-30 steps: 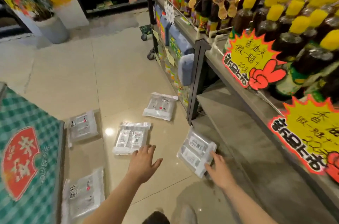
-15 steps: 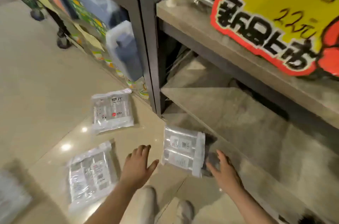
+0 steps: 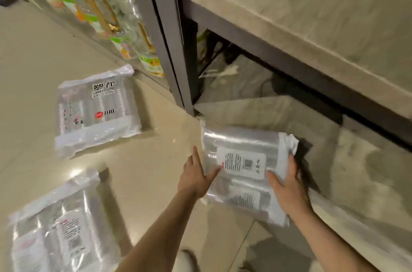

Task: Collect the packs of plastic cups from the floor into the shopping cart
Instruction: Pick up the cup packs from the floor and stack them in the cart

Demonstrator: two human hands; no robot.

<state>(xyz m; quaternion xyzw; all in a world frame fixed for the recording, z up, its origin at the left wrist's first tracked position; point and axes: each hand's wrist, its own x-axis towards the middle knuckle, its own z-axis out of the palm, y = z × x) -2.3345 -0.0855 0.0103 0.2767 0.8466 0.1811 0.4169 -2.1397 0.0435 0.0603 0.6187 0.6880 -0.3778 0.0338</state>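
A clear pack of plastic cups [image 3: 242, 144] with a white label lies on the floor against the bottom shelf's edge. My left hand [image 3: 196, 179] lies along its left side, fingers straight and thumb touching the wrapping. My right hand [image 3: 287, 187] grips the pack's right end, thumb on top and fingers curled over the edge. A second pack [image 3: 95, 111] lies on the tiles to the upper left. A third pack [image 3: 55, 227], blurred, lies at the lower left. The shopping cart is out of view.
A dark metal shelf post [image 3: 169, 37] stands just behind the held pack. Grey shelf boards [image 3: 301, 15] jut out above and to the right. Wrapped goods [image 3: 116, 26] fill the low shelf on the left. My shoe [image 3: 185, 260] shows at the bottom edge.
I have bent down much closer to the floor. Both hands have closed in on the pack by the shelf; the right hand now holds its end and the left touches its side.
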